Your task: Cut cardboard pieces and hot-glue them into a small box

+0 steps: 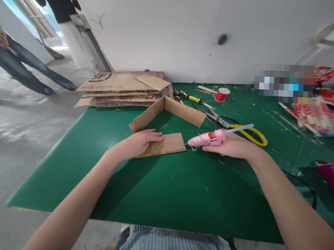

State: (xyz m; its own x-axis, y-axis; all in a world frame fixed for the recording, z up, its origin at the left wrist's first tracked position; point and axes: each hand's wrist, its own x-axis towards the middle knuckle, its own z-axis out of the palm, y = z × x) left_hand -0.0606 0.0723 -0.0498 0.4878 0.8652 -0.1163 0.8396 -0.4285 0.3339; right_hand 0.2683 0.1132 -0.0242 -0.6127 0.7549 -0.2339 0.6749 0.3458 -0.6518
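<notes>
My right hand (232,145) is wrapped round a pink hot glue gun (207,138), with a clear glue stick poking out of its back end. The gun's nozzle meets the right edge of a small rectangular cardboard piece (171,143) on the green tabletop. My left hand (141,141) rests on the left part of this piece, fingers stretched out and pressing it down. Just behind stand two cardboard strips (181,110) joined in a V, upright on their long edges. The left strip's near end comes close to my left fingers.
Stacked cardboard sheets (118,88) fill the back left of the green table (180,199). Behind the gun lie yellow-handled scissors (249,134), a yellow-black cutter (191,98) and a red thread spool (222,94). Packaged sticks (317,115) sit at right. Two people stand at far left.
</notes>
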